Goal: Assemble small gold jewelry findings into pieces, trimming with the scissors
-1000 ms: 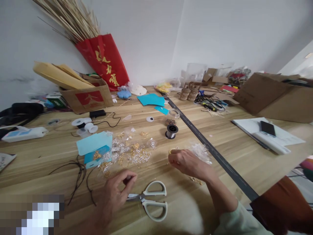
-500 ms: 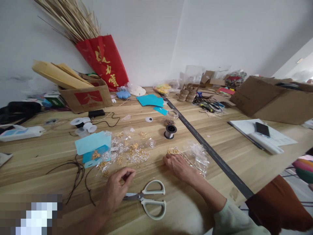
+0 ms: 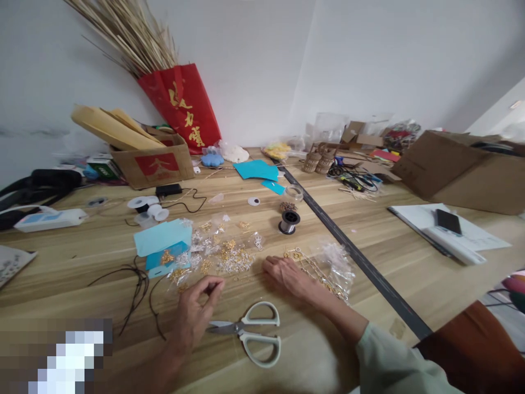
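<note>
Pale grey-white wall (image 3: 254, 65) behind, w/ faint vert. line approx. mid-wall & dk. smudges far L. Brighter area past wall's R edge. Lt. wood-grain tabletop (image 3: 369, 221), dk. strip (image 3: 356, 250) running diag. across. Pale floor (image 3: 501, 311) lower R. Soft light, dim shadows nr. front.

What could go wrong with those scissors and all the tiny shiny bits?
The left hand might get nicked, because the scissors lie right by it with their blades pointing its way. The right hand is close to the loose gold and silver bits, so a careless brush could scatter them. The chain-like strands beside the right forearm could perhaps snag.
</note>
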`<act>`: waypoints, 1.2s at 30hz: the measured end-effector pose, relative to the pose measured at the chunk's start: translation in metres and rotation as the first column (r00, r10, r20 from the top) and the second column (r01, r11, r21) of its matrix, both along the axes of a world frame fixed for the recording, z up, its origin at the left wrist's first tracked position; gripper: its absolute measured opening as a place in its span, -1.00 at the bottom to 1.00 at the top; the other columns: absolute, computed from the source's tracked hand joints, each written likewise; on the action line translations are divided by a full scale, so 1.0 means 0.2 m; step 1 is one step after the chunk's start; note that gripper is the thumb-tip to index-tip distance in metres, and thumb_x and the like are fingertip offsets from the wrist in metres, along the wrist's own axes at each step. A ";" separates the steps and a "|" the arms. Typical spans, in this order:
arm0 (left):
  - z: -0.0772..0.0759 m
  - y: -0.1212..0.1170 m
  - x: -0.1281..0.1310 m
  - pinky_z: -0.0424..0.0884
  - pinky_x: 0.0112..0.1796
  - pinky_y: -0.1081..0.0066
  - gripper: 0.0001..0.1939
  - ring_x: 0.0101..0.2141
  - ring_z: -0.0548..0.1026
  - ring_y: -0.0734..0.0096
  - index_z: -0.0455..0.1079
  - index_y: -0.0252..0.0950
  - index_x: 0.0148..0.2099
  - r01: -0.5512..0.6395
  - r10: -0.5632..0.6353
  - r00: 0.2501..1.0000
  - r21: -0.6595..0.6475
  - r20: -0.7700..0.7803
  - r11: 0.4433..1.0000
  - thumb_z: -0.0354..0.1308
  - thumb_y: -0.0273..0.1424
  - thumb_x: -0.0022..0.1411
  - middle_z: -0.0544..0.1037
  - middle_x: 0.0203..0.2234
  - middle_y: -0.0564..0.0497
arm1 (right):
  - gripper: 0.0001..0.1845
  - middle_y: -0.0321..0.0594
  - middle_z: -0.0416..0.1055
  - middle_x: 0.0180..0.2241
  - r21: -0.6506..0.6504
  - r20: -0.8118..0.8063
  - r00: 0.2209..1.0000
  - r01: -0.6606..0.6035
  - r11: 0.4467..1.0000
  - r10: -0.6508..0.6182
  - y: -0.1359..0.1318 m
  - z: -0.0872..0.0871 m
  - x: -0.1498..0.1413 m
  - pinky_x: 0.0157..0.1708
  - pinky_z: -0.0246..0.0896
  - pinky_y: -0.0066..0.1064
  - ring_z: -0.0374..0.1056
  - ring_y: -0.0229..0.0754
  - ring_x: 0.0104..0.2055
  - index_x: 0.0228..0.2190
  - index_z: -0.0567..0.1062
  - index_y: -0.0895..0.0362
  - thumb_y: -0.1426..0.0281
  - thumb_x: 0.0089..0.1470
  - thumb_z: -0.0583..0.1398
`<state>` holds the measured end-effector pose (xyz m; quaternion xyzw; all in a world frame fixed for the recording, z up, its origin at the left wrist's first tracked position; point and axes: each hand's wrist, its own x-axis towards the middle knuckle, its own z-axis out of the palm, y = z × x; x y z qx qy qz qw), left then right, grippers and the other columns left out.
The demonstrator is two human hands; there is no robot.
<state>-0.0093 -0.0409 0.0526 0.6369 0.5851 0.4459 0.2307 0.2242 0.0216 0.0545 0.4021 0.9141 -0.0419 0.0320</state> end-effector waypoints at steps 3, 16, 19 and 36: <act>-0.01 0.00 -0.01 0.38 -0.48 0.55 -0.74 -0.58 0.42 0.47 0.45 -0.29 -0.44 -0.039 0.039 0.999 0.019 0.021 0.999 0.11 -0.21 0.14 0.44 -0.65 0.10 | -0.85 -0.16 0.43 -0.31 -0.002 -0.045 0.999 0.028 1.000 -0.028 0.03 -0.03 -0.07 -0.39 0.10 -0.44 0.37 -0.20 -0.34 -0.30 0.37 0.18 0.49 0.24 0.01; -0.03 -0.01 0.02 0.41 -0.46 0.51 -0.77 -0.55 0.47 0.44 0.44 -0.28 -0.44 -0.005 0.005 1.000 0.001 0.006 1.000 0.08 -0.26 0.13 0.52 -0.60 0.07 | -0.81 -0.21 0.43 -0.36 -0.030 -0.213 0.973 0.087 0.996 -0.091 0.07 0.01 -0.08 -0.45 -0.04 -0.48 0.34 -0.30 -0.40 -0.35 0.42 0.17 0.44 0.23 0.04; -0.04 -0.02 0.04 0.43 -0.42 0.49 -0.78 -0.53 0.48 0.43 0.45 -0.28 -0.43 0.018 -0.018 1.000 0.022 -0.017 1.000 0.08 -0.28 0.13 0.54 -0.57 0.05 | -0.85 -0.23 0.41 -0.39 0.016 -0.351 0.934 0.070 0.997 -0.060 0.01 0.08 -0.05 -0.47 -0.04 -0.49 0.31 -0.30 -0.42 -0.38 0.42 0.17 0.47 0.19 0.07; -0.11 -0.04 0.10 0.47 -0.36 0.46 -0.81 -0.47 0.53 0.40 0.47 -0.27 -0.40 0.147 -0.144 0.987 0.031 -0.076 0.989 0.07 -0.35 0.17 0.59 -0.51 0.01 | -0.86 -0.18 0.40 -0.31 -0.059 -0.536 0.835 -0.182 0.982 0.122 -0.18 -0.01 -0.16 -0.34 0.21 -0.47 0.34 -0.24 -0.33 -0.18 0.37 0.16 0.49 0.23 0.05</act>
